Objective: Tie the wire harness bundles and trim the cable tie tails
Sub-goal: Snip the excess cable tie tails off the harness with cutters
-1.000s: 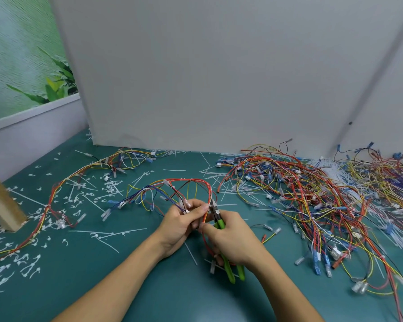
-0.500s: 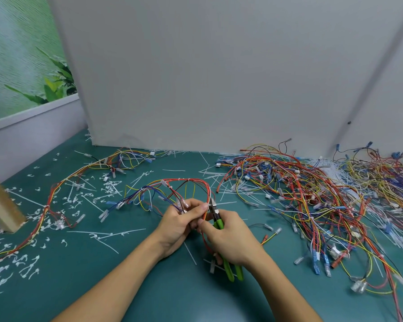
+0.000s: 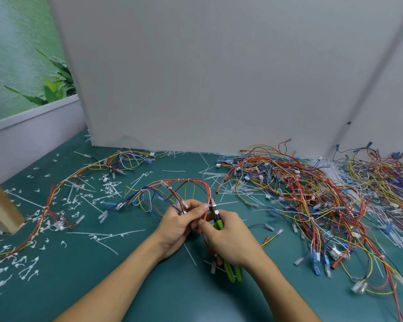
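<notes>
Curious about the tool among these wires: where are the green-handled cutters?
Head view, bottom centre: the green-handled cutters sit in the right hand, tip up beside the red wire harness that the left hand holds.

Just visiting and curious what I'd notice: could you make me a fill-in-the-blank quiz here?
The right hand holds cutters with ____ handles. The left hand grips a wire harness; the tangled wire pile lies to the person's ____. The clipped tie tails on the table are ____. The wooden post stands at the table's ____ edge.
Missing: green, right, white, left.
</notes>
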